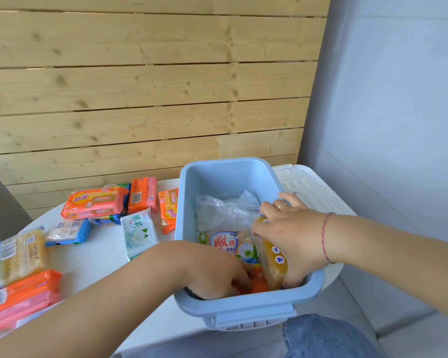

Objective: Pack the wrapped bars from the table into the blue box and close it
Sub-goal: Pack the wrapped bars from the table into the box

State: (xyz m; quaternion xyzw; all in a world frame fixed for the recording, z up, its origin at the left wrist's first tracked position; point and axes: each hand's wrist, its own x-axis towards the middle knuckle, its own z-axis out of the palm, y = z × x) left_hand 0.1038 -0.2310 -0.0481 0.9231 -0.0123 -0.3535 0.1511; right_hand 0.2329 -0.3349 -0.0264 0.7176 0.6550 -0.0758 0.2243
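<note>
Open blue box (pixel 230 177) on table edge, several bars inside, orange, pink, yellow wrapped bars (pixel 93 206) scattered left

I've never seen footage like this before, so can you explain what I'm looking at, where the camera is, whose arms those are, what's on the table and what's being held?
There is no machine here. The single picture comes from a camera worn on a person's head, looking down at their own two bare hands.

Both hands are inside the blue box, which stands open on a white table. The right hand grips a yellow wrapped bar standing on edge against the box's right wall. The left hand reaches down onto orange bars at the box's near end; whether it grips one is unclear. A white lid lies behind the box.

More wrapped bars wait on the table to the left, among them a white flower-printed bar and an orange bar.
</note>
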